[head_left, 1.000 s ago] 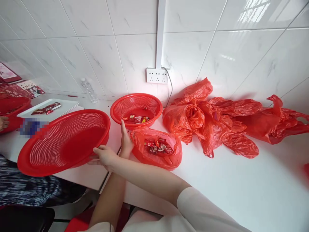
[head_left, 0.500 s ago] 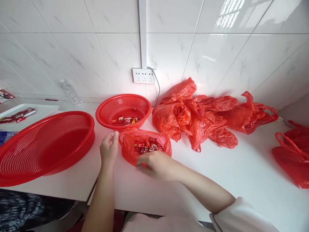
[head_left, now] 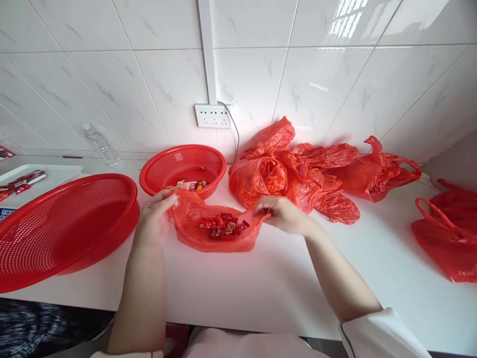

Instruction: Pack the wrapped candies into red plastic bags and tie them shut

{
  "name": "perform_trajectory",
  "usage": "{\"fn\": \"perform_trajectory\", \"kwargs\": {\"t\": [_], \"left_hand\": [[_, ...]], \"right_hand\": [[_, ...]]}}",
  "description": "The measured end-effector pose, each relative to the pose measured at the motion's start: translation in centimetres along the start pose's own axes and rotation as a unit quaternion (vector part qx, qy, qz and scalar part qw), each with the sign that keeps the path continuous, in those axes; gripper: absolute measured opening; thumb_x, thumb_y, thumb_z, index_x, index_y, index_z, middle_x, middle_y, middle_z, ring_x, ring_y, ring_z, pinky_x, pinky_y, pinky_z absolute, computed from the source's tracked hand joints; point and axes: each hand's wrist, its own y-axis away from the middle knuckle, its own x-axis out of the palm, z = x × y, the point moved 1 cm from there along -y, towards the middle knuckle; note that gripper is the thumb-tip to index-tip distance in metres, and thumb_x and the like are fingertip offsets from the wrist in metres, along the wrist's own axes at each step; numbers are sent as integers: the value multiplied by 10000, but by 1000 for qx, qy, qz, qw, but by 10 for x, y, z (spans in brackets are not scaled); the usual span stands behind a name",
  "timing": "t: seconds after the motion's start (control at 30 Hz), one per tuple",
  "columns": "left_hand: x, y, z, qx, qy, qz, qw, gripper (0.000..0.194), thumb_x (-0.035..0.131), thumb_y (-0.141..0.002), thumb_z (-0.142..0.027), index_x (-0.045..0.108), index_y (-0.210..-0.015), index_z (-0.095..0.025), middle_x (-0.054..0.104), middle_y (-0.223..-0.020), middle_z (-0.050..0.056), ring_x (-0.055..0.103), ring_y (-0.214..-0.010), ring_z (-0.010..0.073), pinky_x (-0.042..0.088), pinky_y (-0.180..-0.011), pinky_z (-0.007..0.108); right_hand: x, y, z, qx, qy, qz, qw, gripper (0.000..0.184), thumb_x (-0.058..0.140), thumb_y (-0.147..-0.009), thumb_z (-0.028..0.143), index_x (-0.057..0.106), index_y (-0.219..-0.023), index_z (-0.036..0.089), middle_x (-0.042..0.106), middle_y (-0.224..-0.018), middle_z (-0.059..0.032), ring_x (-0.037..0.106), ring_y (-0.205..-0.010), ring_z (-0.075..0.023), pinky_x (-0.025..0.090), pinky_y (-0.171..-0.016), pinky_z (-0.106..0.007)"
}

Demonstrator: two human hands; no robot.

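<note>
Between the forearms, nearer the person than either hand, the smooth white tabletop (head_left: pixel 227 291) offers open room. Joining the left hand (head_left: pixel 154 215) and right hand (head_left: pixel 279 213), the open, translucent red plastic bag (head_left: pixel 218 244) blocks the gap. The small, round, red perforated plastic basket (head_left: pixel 152 171) obstructs beyond the left hand; the large, red perforated plastic basket (head_left: pixel 89 223) bars its outer side. Crumpled red plastic bags (head_left: pixel 261 176) stand close behind the right hand.
</note>
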Motion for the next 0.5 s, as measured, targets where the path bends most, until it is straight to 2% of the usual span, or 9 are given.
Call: {"fn": "perform_trajectory", "kwargs": {"t": [0.07,0.13,0.2,0.27,0.37,0.43,0.5], "left_hand": [[11,-8,-16,37,30,22,999,83,664,-807,-261,695,-763,-199,738,-1048,52,646,-1117,249,506,-990,389],[23,-15,-29,75,42,31,996,120,677,-805,-254,722,-908,-213,732,-1017,42,666,-1069,237,501,-1008,405],[37,-17,-36,90,63,40,993,237,701,-793,-265,710,-1028,-238,717,-961,22,688,-991,228,515,-990,425],[52,-16,-37,68,90,61,992,316,713,-787,-280,684,-1102,-265,693,-882,-1,701,-880,208,542,-941,430],[73,-9,-32,-21,86,134,987,428,703,-806,-303,626,-1227,-300,656,-774,-22,684,-716,172,578,-839,411],[85,-4,-27,-65,43,197,977,482,705,-814,-329,595,-1283,-313,683,-839,3,701,-799,198,581,-838,403],[93,-1,-25,-50,-19,261,964,488,759,-769,-343,632,-1239,-302,704,-1025,43,675,-1043,256,559,-919,406]], "right_hand": [[-22,-7,19,-29,-42,-155,987,114,596,-878,205,683,-952,204,693,-964,-39,632,-849,-159,492,-743,-281],[-33,-13,34,-44,-36,-288,956,109,616,-892,272,688,-954,219,689,-979,-37,620,-855,-158,491,-726,-279],[-36,-20,44,-57,-41,-355,932,89,647,-879,292,696,-909,224,678,-959,-31,605,-823,-148,490,-701,-269],[-33,-27,52,-60,-106,-365,923,100,664,-872,318,693,-878,222,657,-887,-20,585,-730,-128,498,-652,-259],[-30,-35,67,-69,-243,-318,914,141,686,-855,353,689,-908,222,644,-813,-4,590,-647,-114,530,-615,-262],[-30,-39,82,-98,-273,-262,920,141,686,-852,335,692,-936,222,668,-867,-16,641,-726,-134,567,-697,-293],[-28,-41,98,-149,-233,-183,943,107,641,-878,289,703,-938,226,683,-957,-34,665,-877,-162,570,-817,-328]]}}
